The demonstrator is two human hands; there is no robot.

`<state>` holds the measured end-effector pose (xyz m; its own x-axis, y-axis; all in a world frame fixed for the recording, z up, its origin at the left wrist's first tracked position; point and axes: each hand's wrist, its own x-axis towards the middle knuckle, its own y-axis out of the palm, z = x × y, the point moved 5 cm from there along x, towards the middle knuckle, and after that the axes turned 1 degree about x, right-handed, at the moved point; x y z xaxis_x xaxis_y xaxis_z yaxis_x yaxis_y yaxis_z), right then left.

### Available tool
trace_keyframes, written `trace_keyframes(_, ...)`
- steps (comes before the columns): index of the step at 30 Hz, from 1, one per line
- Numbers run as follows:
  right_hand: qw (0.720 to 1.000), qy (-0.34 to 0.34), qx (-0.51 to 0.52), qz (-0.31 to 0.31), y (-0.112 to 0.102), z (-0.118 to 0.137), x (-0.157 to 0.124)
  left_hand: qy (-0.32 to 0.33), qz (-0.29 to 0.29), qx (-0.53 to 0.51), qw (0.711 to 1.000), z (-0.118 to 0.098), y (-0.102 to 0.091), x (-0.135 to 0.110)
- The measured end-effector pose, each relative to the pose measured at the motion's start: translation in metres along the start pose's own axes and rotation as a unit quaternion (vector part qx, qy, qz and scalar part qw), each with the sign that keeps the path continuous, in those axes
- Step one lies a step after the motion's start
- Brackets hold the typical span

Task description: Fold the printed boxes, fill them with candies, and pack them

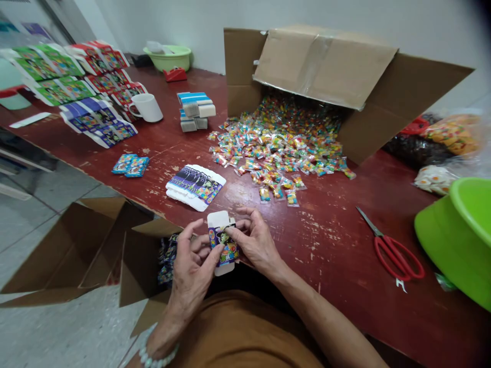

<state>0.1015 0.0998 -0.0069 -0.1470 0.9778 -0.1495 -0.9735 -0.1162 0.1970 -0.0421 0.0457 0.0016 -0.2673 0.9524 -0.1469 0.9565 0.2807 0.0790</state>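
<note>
Between my two hands, over the table's near edge, is a small purple printed candy box (223,244) with its white end flaps standing out. My left hand (194,255) grips its left side, thumb on the front. My right hand (255,237) pinches the upper right side, with the thumb across the printed face. Just beyond lies a fanned stack of flat purple box blanks (196,185). Several small wrapped candies (278,191) lie beyond my right hand, at the front of a big heap (276,138) spilling from a cardboard carton (326,66).
Red-handled scissors (395,253) and a green tub (456,225) are on the right. Blue packets (130,165), a white mug (148,107), bundled cards (195,111) and stacked printed boxes (97,120) stand left. An open carton (140,260) holding purple packs sits below the left edge.
</note>
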Motion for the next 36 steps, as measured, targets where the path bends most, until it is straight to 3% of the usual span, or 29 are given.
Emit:
trace_keyframes(5,0.998,-0.054,-0.023,0.007,0.007,-0.004,-0.005,-0.02,-0.023,-0.001,1.0,0.004,-0.009,-0.001)
trace_keyframes(9,0.997,-0.062,-0.043,0.033,0.01,-0.008,-0.002,-0.036,0.016,0.0,0.999,0.005,-0.012,0.006)
trace_keyframes(14,0.99,0.081,0.071,0.096,0.011,-0.012,0.003,-0.029,0.081,0.033,0.996,0.0,-0.008,0.006)
trace_keyframes(16,0.985,0.092,0.099,0.107,0.01,-0.01,0.004,-0.013,0.091,0.047,0.995,-0.002,-0.006,0.006)
trace_keyframes(20,0.99,0.03,0.009,0.136,0.008,-0.007,0.006,-0.028,0.071,-0.029,0.997,0.0,-0.006,0.007)
trace_keyframes(22,0.992,-0.039,-0.044,0.113,0.006,-0.001,0.005,-0.078,0.074,-0.079,0.991,0.004,-0.004,0.005)
trace_keyframes(25,0.981,-0.115,-0.106,0.118,0.008,0.009,0.001,-0.185,0.132,-0.112,0.967,0.009,0.005,-0.002)
trace_keyframes(27,0.978,-0.091,-0.101,0.161,0.013,0.01,0.0,-0.218,0.14,-0.11,0.96,0.009,0.007,-0.005)
trace_keyframes(29,0.98,-0.031,-0.026,0.196,0.018,0.008,0.0,-0.222,0.118,-0.094,0.963,0.008,0.006,-0.003)
trace_keyframes(33,0.962,0.086,0.127,0.226,0.025,0.005,0.002,-0.188,0.116,-0.056,0.974,0.006,0.006,0.004)
trace_keyframes(36,0.956,0.115,0.162,0.214,0.028,0.007,0.001,-0.172,0.133,-0.044,0.975,0.006,0.006,0.006)
